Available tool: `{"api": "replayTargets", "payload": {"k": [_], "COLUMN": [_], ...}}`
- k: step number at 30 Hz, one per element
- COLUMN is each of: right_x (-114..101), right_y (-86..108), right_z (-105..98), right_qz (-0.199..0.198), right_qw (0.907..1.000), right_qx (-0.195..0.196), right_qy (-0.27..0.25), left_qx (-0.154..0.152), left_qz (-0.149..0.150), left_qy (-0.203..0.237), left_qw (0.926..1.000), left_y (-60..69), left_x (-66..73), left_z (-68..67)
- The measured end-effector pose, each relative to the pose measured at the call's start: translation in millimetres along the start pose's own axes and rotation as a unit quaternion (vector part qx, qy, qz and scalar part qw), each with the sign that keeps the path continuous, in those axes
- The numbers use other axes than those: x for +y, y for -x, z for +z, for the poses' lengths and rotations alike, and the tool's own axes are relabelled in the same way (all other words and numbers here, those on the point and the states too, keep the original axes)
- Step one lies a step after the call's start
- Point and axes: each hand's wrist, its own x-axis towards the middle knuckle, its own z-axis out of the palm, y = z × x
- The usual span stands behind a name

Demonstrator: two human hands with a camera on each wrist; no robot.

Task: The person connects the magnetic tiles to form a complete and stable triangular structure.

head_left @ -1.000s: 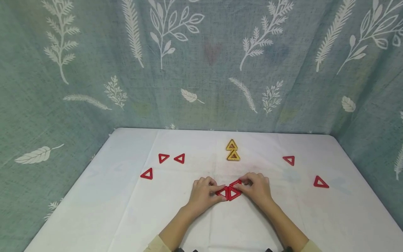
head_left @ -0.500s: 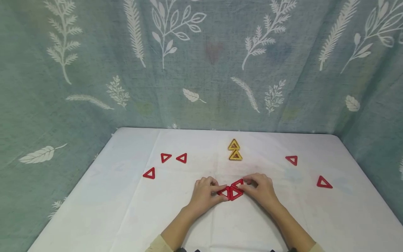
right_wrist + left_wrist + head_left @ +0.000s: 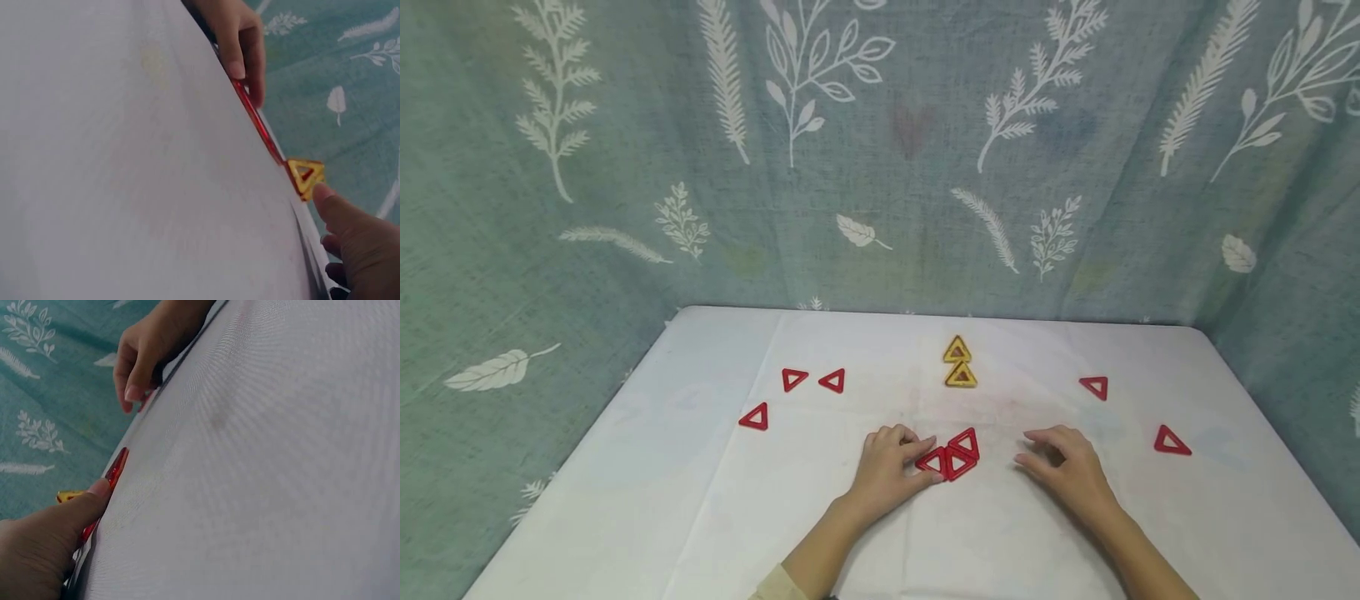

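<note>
Three red triangle frame tiles lie edge to edge on the white cloth in the head view: a left tile point(image 3: 943, 462), a middle tile point(image 3: 964, 473) and an upper right tile point(image 3: 976, 444). My left hand point(image 3: 883, 468) pinches the left tile, thumb at its lower corner and index finger on its upper side. Clear of the group, to its right, my right hand point(image 3: 1071, 468) has its thumb and index finger apart and holds nothing. In the right wrist view my left fingers grip the end of the red tile row point(image 3: 258, 123), seen edge-on.
Two yellow triangle tiles point(image 3: 961, 384) stand behind the red group, one above the other. Several loose red triangles lie about: some at the left, such as one red triangle point(image 3: 764, 417), and two at the right, including a red triangle point(image 3: 1172, 451). A patterned green curtain point(image 3: 880, 283) hangs behind the table.
My right hand has let go of the upper right red tile and moved away to the right. The left hand keeps its pinch, and the three tiles stay together.
</note>
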Motion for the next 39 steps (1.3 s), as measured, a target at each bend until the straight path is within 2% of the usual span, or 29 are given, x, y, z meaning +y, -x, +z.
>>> {"api": "replayTargets", "payload": {"k": [6, 8, 13, 19, 22, 30, 35, 39], "right_x": [12, 15, 23, 36, 43, 64, 78, 90], "right_y": [4.1, 4.6, 8.0, 12.7, 14.7, 24.9, 28.2, 28.8], "right_z": [-14, -20, -38, -59, -68, -89, -102, -109], "right_qz": [-0.016, -0.011, 0.033, 0.055, 0.079, 0.188, 0.196, 0.184], "right_qw": [0.9994, 0.9992, 0.9983, 0.9962, 0.9938, 0.9764, 0.9737, 0.9747], "right_qx": [0.031, 0.036, 0.038, 0.045, 0.049, 0.036, 0.041, 0.017], "right_qy": [0.009, 0.016, 0.031, 0.050, 0.061, 0.100, 0.109, 0.125], "left_qx": [-0.002, -0.005, -0.010, -0.007, -0.007, -0.011, -0.016, -0.023], "left_qz": [0.012, 0.013, 0.012, 0.018, 0.019, 0.017, 0.015, 0.015], "left_qy": [-0.005, -0.012, -0.023, -0.016, -0.016, -0.016, -0.018, -0.023], "left_qw": [0.9999, 0.9998, 0.9996, 0.9997, 0.9997, 0.9997, 0.9996, 0.9994], "left_y": [1.9, 2.2, 2.5, 2.0, 2.0, 1.9, 1.3, 1.0], "left_x": [-3.3, -3.5, -2.6, -1.9, -1.0, 1.8, 2.5, 2.4], "left_z": [0.9, 0.3, -1.6, -3.3, -4.3, -5.4, -5.2, -4.3]}}
